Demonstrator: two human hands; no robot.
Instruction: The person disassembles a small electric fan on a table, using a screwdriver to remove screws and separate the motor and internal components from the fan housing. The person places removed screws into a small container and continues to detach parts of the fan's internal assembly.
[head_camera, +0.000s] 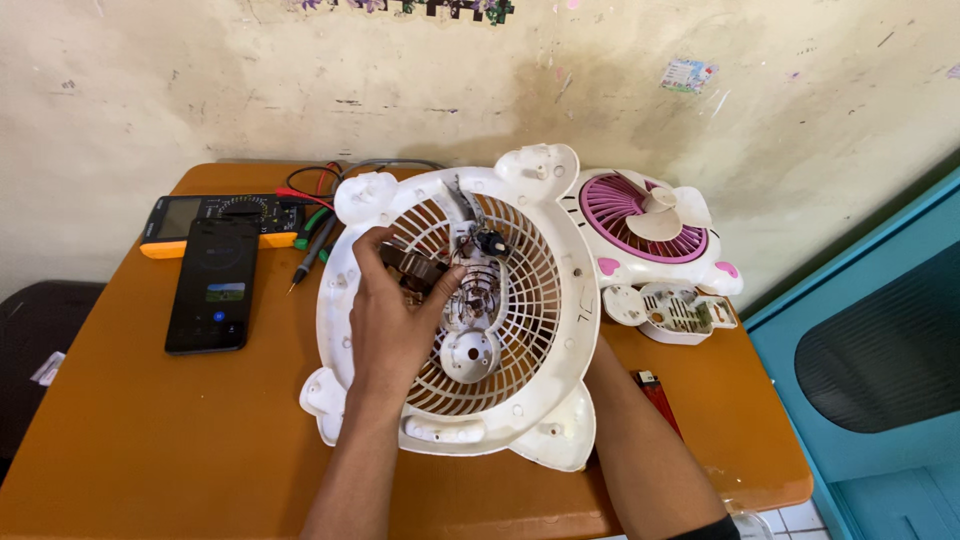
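Head view: left hand over white fan housing at centre of orange table, fingers pinching dark part beside exposed wiring at hub. Right hand hidden beneath housing rim, finger state cannot tell. Likely mid-disassembly at hub; next move needs steady grip, housing held still. Housing holds wiring, small dark component. Phone, multimeter left; pink fan behind.

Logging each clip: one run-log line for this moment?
left hand: fingers on dark part inside white plastic fan grille housing | right hand: hidden beneath housing | orange table
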